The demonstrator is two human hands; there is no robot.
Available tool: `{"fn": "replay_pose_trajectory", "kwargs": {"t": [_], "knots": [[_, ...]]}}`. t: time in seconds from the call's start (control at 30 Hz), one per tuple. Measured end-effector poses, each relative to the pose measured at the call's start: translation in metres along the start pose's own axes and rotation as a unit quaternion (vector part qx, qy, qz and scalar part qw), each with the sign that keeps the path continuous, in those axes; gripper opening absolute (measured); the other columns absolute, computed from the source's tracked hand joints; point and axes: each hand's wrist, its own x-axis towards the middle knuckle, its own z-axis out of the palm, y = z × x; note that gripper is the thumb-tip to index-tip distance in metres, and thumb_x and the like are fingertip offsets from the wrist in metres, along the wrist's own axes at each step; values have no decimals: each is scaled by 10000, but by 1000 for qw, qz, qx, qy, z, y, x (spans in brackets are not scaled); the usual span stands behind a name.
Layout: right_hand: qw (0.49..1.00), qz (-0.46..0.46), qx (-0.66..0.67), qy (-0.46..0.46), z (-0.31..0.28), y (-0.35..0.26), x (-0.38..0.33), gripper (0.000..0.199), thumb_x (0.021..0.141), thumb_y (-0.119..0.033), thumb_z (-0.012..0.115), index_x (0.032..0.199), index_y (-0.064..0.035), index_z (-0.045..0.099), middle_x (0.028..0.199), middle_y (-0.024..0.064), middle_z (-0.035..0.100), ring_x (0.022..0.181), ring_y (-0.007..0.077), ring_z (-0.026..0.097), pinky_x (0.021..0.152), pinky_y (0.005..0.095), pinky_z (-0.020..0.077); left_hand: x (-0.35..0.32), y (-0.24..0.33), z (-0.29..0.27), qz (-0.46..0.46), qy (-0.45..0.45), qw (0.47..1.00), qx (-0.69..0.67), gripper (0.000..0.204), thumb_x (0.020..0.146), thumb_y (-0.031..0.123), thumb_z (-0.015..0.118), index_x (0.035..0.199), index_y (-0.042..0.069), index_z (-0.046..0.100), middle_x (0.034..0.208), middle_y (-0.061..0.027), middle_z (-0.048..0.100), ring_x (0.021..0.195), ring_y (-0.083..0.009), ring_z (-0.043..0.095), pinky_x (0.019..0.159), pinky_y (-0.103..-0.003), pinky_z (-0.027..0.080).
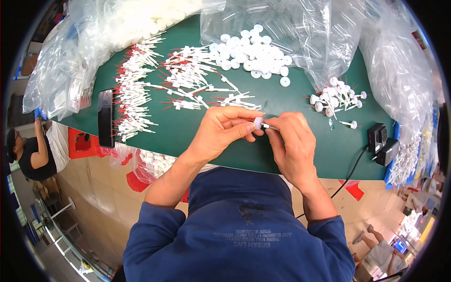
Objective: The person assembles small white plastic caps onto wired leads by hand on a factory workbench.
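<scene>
Pinching a small white disc (258,123) in the L hand (217,129) and a thin white lead (266,126) in the R hand (294,138), a worker has fingertips closed on both, approx. 6 o'clock on the green table (338,155); both look light, disc prob. stiff, lead prob. bendy, fragile; rim and thicker end best held; bag (107,30) at 11 o'clock holds cream pcs. (159,19); bag (326,42) at 12–1, clear tubes (268,18); blue tray (389,175) at 4, white pcs. (405,162)

The person's two hands (213,134) (295,145), one phone (106,117) and two black adapters (377,137) (387,152) show.
</scene>
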Motion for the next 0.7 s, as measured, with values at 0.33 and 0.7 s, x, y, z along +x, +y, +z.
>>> {"fn": "replay_pose_trajectory", "kwargs": {"t": [0.33,0.7], "knots": [[999,-42,-4,-11,1,6,-3,240,684,65,734,892,-16,646,761,80,545,779,265,596,618,359,503,3,-6,0,2,-20,1000,-10,226,930,-30,681,1153,-50,712,996,-105,714,890,-185,727,765,-256,596],[1000,-9,-17,22,-2,21,-18,228,719,79,738,912,-11,656,813,105,627,791,292,631,672,383,521,18,10,9,-41,-24,989,137,306,900,-33,704,1205,-39,685,1014,-115,701,839,-163,715,734,-268,592]]}}
